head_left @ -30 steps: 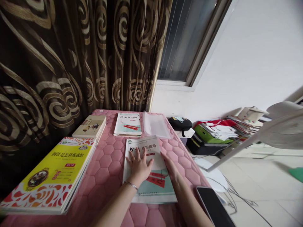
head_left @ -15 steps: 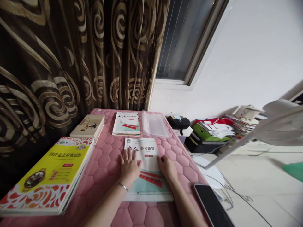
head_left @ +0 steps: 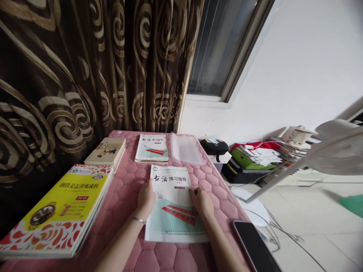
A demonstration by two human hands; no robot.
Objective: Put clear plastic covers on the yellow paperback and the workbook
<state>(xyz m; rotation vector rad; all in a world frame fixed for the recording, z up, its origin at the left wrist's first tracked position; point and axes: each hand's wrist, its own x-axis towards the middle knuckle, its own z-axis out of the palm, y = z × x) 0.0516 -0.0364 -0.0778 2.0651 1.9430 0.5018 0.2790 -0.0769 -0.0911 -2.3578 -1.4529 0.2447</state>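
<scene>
A calligraphy practice booklet [head_left: 173,202] with a white and pale green cover and red banners lies on the pink quilted mat [head_left: 124,192]. My left hand [head_left: 146,199], with a thin silver bangle [head_left: 137,220] on the wrist, grips its left edge. My right hand [head_left: 202,202] holds its right edge, fingers on the cover. Just beyond lies a second booklet of the same design [head_left: 151,148], next to a clear plastic sleeve [head_left: 185,149]. To the left are a yellow paperback [head_left: 64,207] and a beige book [head_left: 106,151].
A black phone [head_left: 253,245] lies at the mat's right edge, above a tiled floor. A brown swirled curtain [head_left: 70,75] hangs along the left side. Beyond the mat are a black bag [head_left: 214,146], a pile of papers and folders [head_left: 261,158], and a white fan [head_left: 334,151].
My hands have moved from the booklet's middle out to its side edges. The title is now uncovered, and the booklet has turned slightly.
</scene>
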